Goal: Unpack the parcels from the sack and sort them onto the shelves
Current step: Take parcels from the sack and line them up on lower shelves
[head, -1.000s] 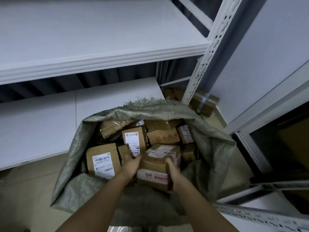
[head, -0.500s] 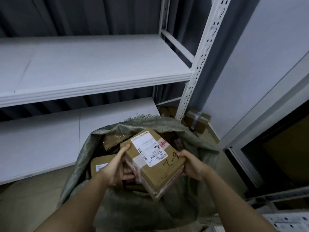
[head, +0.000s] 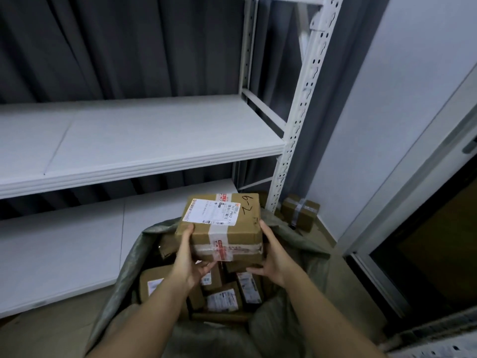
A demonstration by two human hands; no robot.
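Here we are holding a taped brown cardboard parcel (head: pixel 224 223) above the open grey-green woven sack (head: pixel 291 244), left hand (head: pixel 189 264) and right hand (head: pixel 273 262) gripping its sides. We are best keeping it level, lifting toward the white metal shelf (head: pixel 144 140).

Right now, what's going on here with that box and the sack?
A person holds one taped cardboard parcel in both hands, the left hand on its left side and the right hand on its right, above the open grey-green sack. More labelled parcels lie inside the sack. The white shelves ahead show no parcels yet. Another small box sits on the floor beside the shelf post.
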